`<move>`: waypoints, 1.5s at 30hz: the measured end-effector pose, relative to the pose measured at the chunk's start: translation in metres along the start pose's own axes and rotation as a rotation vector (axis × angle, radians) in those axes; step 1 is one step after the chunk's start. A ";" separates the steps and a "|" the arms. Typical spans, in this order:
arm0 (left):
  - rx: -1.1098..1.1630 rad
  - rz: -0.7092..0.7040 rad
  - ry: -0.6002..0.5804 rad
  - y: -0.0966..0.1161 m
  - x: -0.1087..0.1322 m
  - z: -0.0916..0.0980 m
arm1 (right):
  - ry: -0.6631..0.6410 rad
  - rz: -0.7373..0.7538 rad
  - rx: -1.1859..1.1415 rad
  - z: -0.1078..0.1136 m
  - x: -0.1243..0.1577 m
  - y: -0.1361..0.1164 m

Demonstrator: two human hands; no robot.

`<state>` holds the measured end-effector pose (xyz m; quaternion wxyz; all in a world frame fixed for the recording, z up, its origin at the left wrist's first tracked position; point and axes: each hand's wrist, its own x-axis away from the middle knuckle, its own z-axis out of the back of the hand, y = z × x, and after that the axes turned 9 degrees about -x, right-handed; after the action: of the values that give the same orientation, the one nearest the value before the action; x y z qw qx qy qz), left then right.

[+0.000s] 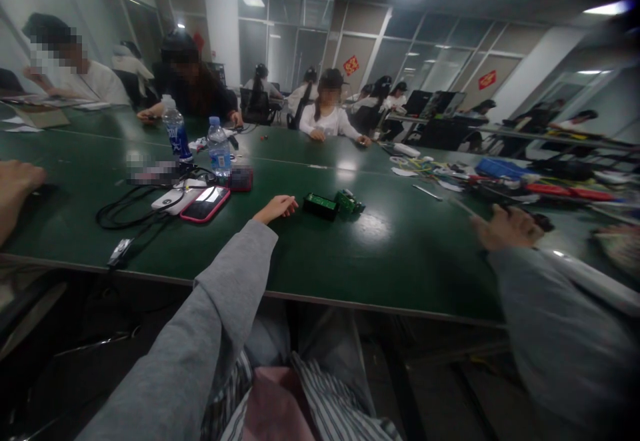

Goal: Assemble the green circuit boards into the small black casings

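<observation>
Head view. The left hand (pixel 276 208), in a grey sleeve, lies low on the green table (pixel 400 248) with its fingers loosely curled and nothing in them. Its fingertips stop just beside a dark green module (pixel 321 206), with a small gap visible between them. The module is a flat, rectangular block with a lighter green top edge. Touching its right end is a green circuit board (pixel 349 202), brighter in colour and carrying small raised components. Count: two green electronic pieces, both near the middle of the table.

The right hand (pixel 505 228), also grey-sleeved, is well apart at the right. It is blurred, so its grip cannot be told.

Left of the left hand lie one phone (pixel 205 203) in a pink case, screen up, one white device (pixel 175 200) just beside it, and looped black cables (pixel 125 211). Behind these stand two water bottles (pixel 176 131), upright and capped. One co-worker's hand (pixel 15 188) rests at the far left edge. Three people (pixel 327 118) sit along the far side of the table.
</observation>
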<state>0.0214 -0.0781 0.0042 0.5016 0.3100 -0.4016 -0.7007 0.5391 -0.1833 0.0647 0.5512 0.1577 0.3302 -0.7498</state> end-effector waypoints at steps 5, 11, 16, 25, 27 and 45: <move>-0.006 -0.031 -0.015 -0.006 -0.002 0.000 | -0.202 0.084 -0.358 -0.092 -0.019 -0.117; -0.007 -0.066 -0.024 -0.015 -0.012 -0.004 | -0.254 0.096 -0.384 -0.175 0.016 -0.199; -0.015 -0.053 -0.032 -0.014 -0.012 -0.004 | -0.293 0.117 -0.531 -0.182 0.020 -0.180; -0.025 -0.050 -0.026 -0.009 -0.007 -0.002 | -0.209 -0.200 -0.525 -0.172 0.015 -0.165; -0.028 -0.039 -0.027 -0.008 -0.006 -0.002 | -0.166 -0.221 -0.514 -0.172 0.017 -0.167; -0.014 -0.054 -0.024 -0.009 -0.007 -0.003 | -0.655 -0.708 -1.394 -0.133 0.019 -0.175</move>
<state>0.0225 -0.0708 -0.0050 0.4800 0.3087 -0.3940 -0.7204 0.3529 -0.0778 0.0122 0.3230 -0.5560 0.5706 -0.5108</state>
